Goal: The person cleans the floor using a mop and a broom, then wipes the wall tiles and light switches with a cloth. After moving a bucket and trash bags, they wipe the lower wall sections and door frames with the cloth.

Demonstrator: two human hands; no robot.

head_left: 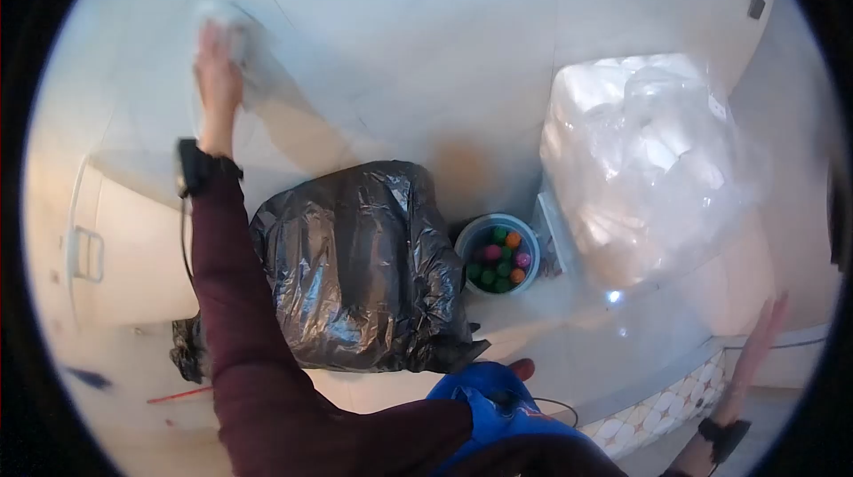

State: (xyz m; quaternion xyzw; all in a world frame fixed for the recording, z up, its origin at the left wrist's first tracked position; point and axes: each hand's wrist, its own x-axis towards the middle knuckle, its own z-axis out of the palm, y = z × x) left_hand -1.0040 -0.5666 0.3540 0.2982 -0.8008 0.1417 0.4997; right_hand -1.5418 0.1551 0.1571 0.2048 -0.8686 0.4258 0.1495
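Note:
My left hand [219, 77] reaches up to the pale tiled wall [400, 42], its fingers closed over a whitish wiping cloth [229, 22] that lies against the tiles. Motion blurs the cloth, so its folds do not show. Off to the lower right, my right hand [762, 330] is stretched out, fingers extended and holding nothing. Below my left forearm sits a full black plastic bag [355, 264]. Each wrist wears a black band.
Beside the black bag stands a round bucket [462, 242] with several coloured balls [505, 257] in it. A large clear plastic bag of white items [640, 157] is at the right. A white cabinet door with a handle [87, 253] is at the left.

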